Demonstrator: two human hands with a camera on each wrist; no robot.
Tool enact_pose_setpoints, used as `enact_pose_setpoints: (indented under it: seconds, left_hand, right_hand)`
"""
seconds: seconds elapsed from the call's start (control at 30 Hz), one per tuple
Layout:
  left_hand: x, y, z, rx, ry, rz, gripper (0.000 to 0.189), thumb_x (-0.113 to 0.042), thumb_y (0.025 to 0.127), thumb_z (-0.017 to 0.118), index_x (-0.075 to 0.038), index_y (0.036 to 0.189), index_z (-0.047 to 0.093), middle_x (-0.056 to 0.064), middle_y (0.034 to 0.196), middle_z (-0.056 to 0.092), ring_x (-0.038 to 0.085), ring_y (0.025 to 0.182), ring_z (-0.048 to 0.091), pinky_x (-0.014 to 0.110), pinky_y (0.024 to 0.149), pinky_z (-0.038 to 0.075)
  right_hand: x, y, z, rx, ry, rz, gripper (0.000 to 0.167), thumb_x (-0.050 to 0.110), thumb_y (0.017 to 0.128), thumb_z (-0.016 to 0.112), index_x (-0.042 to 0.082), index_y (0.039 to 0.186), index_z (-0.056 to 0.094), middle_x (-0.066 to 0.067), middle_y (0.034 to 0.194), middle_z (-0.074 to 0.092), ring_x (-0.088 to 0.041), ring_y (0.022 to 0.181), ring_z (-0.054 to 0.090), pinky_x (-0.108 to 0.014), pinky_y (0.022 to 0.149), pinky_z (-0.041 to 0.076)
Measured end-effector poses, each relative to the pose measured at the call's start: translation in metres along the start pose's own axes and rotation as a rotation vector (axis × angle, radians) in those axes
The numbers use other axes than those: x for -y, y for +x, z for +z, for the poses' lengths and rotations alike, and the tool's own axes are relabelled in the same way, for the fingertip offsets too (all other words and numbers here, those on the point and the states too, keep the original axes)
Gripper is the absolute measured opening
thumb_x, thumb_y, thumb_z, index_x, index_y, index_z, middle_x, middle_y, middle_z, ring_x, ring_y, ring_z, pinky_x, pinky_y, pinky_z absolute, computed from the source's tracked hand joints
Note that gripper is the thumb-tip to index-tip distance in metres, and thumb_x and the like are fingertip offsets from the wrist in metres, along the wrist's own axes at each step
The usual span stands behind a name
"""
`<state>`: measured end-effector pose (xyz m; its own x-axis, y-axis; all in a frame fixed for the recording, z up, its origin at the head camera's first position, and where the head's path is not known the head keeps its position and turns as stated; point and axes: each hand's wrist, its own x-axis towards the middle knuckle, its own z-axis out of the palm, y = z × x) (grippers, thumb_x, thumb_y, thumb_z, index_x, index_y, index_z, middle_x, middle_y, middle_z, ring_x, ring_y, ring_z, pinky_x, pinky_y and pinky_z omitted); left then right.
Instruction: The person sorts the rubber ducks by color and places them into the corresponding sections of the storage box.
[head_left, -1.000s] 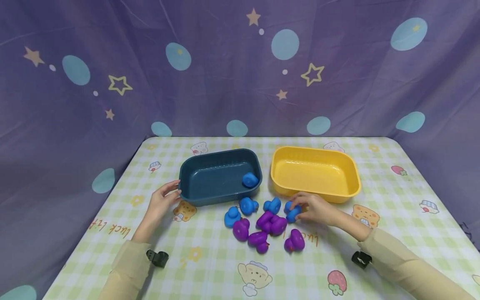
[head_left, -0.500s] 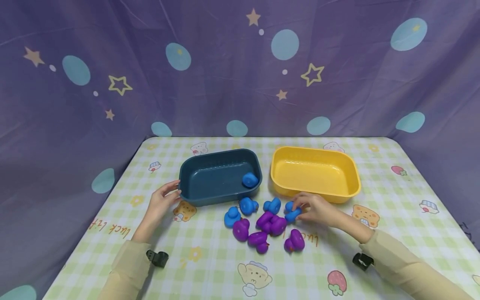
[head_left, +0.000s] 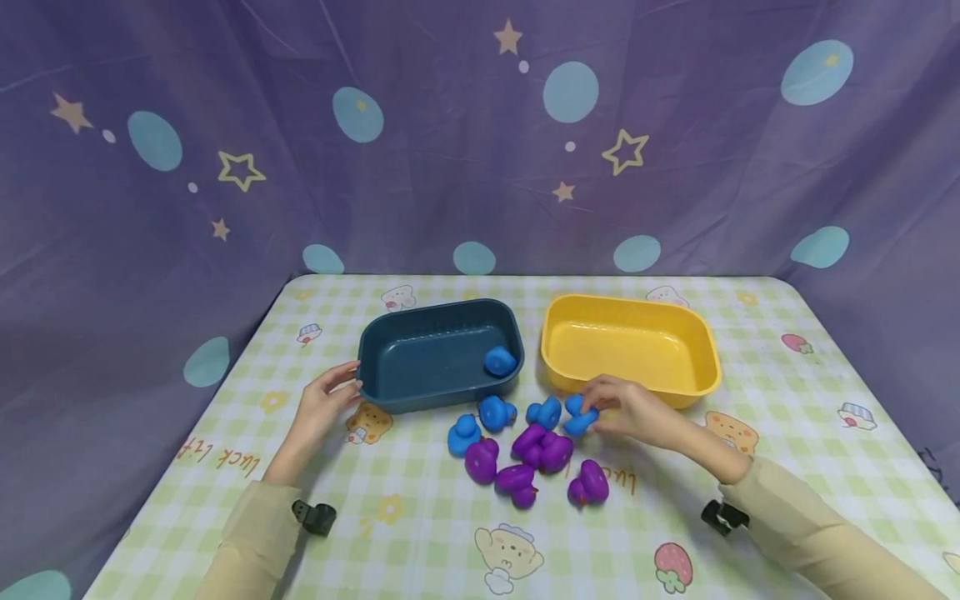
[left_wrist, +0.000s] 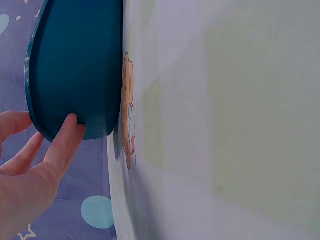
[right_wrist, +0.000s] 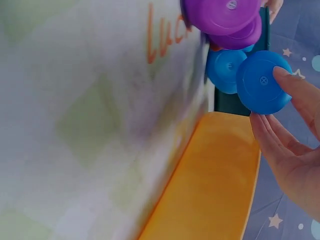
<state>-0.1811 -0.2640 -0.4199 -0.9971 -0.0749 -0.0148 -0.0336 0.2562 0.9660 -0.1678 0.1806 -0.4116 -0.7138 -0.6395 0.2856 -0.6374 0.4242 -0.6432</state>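
My right hand (head_left: 632, 412) pinches a blue rubber duck (head_left: 578, 421) between thumb and fingers, in front of the yellow tray (head_left: 637, 387). In the right wrist view the round underside of that blue duck (right_wrist: 260, 87) faces the camera. My left hand (head_left: 321, 408) touches the left end of the dark teal tray (head_left: 427, 402) with fairly straight fingers; the left wrist view shows the fingertips (left_wrist: 72, 120) against its wall. One blue duck (head_left: 499, 362) lies in the teal tray's right corner.
Several loose ducks lie in front of the trays: blue ones such as this duck (head_left: 465, 435) and purple ones such as this duck (head_left: 589, 483). The checked tablecloth (head_left: 420, 542) covers the table. A purple curtain (head_left: 480, 167) hangs behind.
My right hand has lifted the blue duck slightly and shifted it a little left and away from me. The left hand has stayed at the teal tray.
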Motion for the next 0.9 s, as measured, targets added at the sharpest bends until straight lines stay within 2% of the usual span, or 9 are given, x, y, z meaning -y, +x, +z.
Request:
enact_pose_setpoints:
  seconds: [0.17, 0.33, 0.63, 0.9]
  left_hand:
    - [0.0, -0.001, 0.0, 0.006, 0.006, 0.0, 0.042, -0.003, 0.087, 0.05, 0.006, 0.127, 0.042, 0.025, 0.123, 0.043, 0.005, 0.087, 0.058, 0.027, 0.081, 0.049]
    - [0.0, -0.001, 0.0, 0.005, 0.008, 0.003, 0.042, -0.004, 0.087, 0.05, 0.006, 0.127, 0.041, 0.025, 0.124, 0.043, 0.002, 0.086, 0.057, 0.026, 0.081, 0.049]
    - [0.0, 0.0, 0.0, 0.0, 0.021, 0.003, 0.042, -0.004, 0.086, 0.05, 0.005, 0.126, 0.042, 0.025, 0.123, 0.043, 0.002, 0.085, 0.057, 0.027, 0.081, 0.049]
    - [0.0, 0.0, 0.0, -0.004, 0.017, 0.005, 0.042, -0.005, 0.086, 0.051, 0.005, 0.126, 0.042, 0.025, 0.122, 0.044, 0.001, 0.083, 0.058, 0.026, 0.079, 0.05]
  right_hand:
    - [0.004, 0.006, -0.002, -0.016, 0.025, -0.033, 0.02, 0.003, 0.072, 0.071, 0.013, 0.087, 0.064, -0.007, 0.102, 0.059, -0.023, 0.095, 0.055, -0.031, 0.077, 0.051]
    - [0.009, 0.015, -0.005, -0.008, 0.088, -0.028, 0.019, 0.001, 0.072, 0.07, 0.009, 0.087, 0.063, -0.013, 0.106, 0.056, -0.027, 0.096, 0.055, -0.029, 0.075, 0.052]
    - [0.012, 0.036, -0.005, -0.03, 0.13, -0.037, 0.019, -0.002, 0.07, 0.07, 0.005, 0.087, 0.062, -0.014, 0.105, 0.057, -0.025, 0.093, 0.055, -0.029, 0.075, 0.052]
    - [0.016, 0.053, -0.007, -0.018, 0.155, 0.028, 0.017, 0.007, 0.072, 0.072, 0.005, 0.087, 0.064, -0.012, 0.106, 0.058, -0.022, 0.094, 0.057, -0.032, 0.079, 0.051]
